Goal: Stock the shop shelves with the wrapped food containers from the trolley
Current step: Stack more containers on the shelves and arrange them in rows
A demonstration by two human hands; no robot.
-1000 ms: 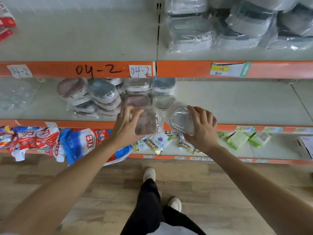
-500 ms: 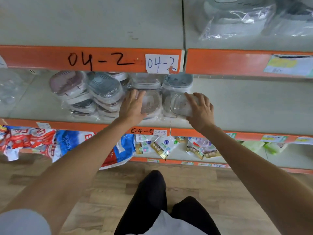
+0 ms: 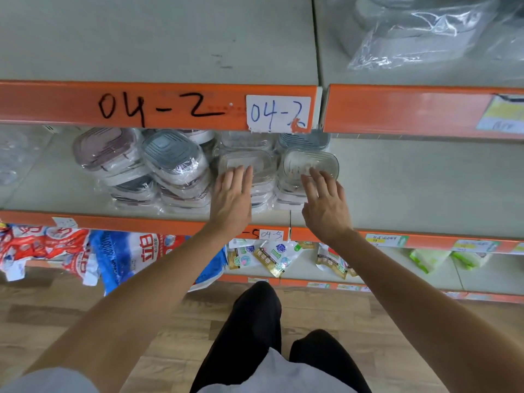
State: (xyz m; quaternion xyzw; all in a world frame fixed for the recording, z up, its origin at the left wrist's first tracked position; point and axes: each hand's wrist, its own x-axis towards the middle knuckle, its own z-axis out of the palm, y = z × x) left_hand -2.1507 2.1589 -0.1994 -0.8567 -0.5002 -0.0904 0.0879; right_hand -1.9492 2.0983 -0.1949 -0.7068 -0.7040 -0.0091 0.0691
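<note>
Both hands lie flat-fingered; left hand [image 3: 231,199] touches one wrapped container [image 3: 246,165] directly ahead; right hand [image 3: 326,204] touches its neighbour [image 3: 310,165].

Middle shelf [image 3: 411,188]: pale grey board with an orange front lip; stacks of wrapped food containers [image 3: 175,165] stand on its left and centre, the right part bare.
Top shelf [image 3: 158,38]: orange lip marked "04-2"; wrapped containers in plastic [image 3: 425,32] at its right end.
Bottom shelf [image 3: 306,268]: small sachets [image 3: 278,255], green packs [image 3: 428,258], and what look like red and blue bags [image 3: 85,251].
Floor [image 3: 71,321]: wood-pattern planks.
</note>
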